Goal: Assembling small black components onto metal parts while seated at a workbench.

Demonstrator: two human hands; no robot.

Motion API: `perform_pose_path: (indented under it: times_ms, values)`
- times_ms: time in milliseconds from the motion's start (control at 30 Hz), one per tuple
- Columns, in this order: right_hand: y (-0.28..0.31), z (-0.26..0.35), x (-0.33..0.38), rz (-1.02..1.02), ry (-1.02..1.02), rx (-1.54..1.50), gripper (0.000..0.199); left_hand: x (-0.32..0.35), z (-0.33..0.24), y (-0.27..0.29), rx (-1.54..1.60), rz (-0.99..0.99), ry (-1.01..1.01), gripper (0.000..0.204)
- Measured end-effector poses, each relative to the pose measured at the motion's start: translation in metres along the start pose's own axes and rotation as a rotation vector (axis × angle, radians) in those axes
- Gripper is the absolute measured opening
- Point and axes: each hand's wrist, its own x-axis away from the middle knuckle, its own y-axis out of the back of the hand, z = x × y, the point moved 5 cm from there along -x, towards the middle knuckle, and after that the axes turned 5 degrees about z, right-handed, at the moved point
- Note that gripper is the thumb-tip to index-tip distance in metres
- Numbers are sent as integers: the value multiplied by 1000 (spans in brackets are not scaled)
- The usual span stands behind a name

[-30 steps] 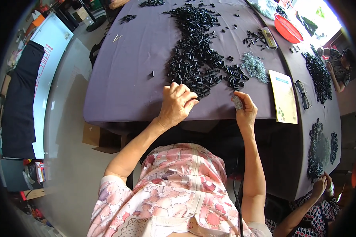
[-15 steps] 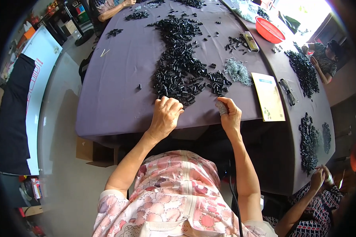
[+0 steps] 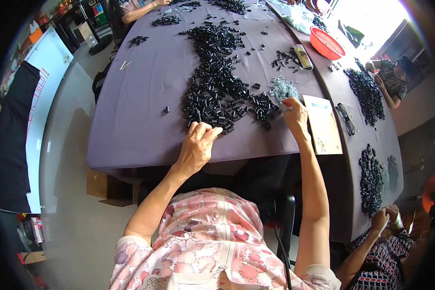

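Note:
A long heap of small black parts (image 3: 212, 87) runs down the middle of a purple-covered table (image 3: 135, 121). My left hand (image 3: 197, 145) rests at the near edge of that heap, fingers curled onto the parts. My right hand (image 3: 295, 113) reaches further out, fingertips pinched right beside a small pile of grey parts (image 3: 282, 88). Whether either hand holds a part is too small to tell.
A beige card (image 3: 324, 124) and eyeglasses (image 3: 346, 119) lie right of my right hand. A red bowl (image 3: 326, 43) stands far right. More black piles (image 3: 367, 94) lie along the right edge. Other people sit at the top, far right, and lower right, hands (image 3: 386, 220) clasped.
My right hand has stretched away from the table's near edge toward the grey pile. My left hand has stayed at the near edge of the black heap.

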Motion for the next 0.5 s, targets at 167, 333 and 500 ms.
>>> perform_pose_path:
  times_ms: [167, 333, 500]
  values:
    - [-10, 2, -9, 59, -11, 149, 16, 4, 5, 1, 41, -38, 12, 24]
    - [-11, 1, -8, 82, 44, 96, 14, 4, 5, -2, 42, -4, 16, 22]
    - [-12, 3, -10, 114, 31, 136, 14, 4, 5, -3, 46, 17, 29, 19]
